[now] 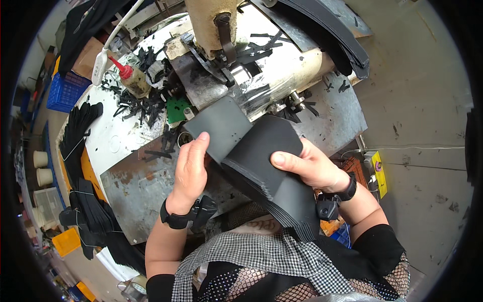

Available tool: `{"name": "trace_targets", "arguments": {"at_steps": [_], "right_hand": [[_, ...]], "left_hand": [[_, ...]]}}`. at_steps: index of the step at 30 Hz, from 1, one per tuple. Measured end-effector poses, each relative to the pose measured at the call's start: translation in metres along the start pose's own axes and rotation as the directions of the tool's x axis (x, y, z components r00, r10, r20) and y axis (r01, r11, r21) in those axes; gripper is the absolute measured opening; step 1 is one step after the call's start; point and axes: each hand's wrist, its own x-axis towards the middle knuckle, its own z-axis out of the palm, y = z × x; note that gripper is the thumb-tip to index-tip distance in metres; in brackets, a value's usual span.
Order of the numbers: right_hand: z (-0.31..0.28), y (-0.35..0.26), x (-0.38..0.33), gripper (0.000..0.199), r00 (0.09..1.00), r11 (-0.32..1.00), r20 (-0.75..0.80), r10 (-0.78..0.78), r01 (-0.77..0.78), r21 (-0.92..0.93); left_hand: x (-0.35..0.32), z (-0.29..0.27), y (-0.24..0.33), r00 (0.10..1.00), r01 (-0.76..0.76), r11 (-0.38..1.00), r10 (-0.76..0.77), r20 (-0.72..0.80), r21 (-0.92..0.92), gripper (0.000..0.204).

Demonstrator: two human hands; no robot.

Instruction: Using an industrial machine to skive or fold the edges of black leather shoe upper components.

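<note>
My right hand point(309, 166) grips a stack of black leather-like pieces point(269, 148), thumb on top and fingers hidden underneath. The stack bends over, its layered edges fanned toward my body. From under it a smooth dark grey flat piece point(221, 126) reaches toward the machine, a few small holes in its surface. My left hand point(192, 166) pinches this piece's left edge, with the thumb tip on top and the other fingers partly hidden. Just beyond the piece stands the cream-coloured machine point(211, 25) with its metal working parts.
Black scraps point(146, 108) litter the white table around a red-tipped bottle point(133, 80). Bundles of tied black strips point(88, 201) lie along the left side, near a blue crate point(68, 90). More long black pieces point(322, 30) rest at the far right. A metal plate point(133, 201) covers the near edge.
</note>
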Motion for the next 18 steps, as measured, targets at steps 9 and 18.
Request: {"name": "trace_targets", "arguments": {"at_steps": [9,18], "right_hand": [[-0.012,-0.025,0.0,0.029,0.96,0.993,-0.252,-0.121,0.121,-0.014],[0.0,-0.036,-0.037,0.028,0.975,0.959,-0.044,-0.218,0.205,-0.194]], "left_hand": [[0.03,0.025,0.036,0.931,0.06,0.99,-0.01,0.365,-0.124,0.034],[0.004,0.029,0.054,0.603,-0.684,0.73,0.558,0.57,0.009,0.053]]}}
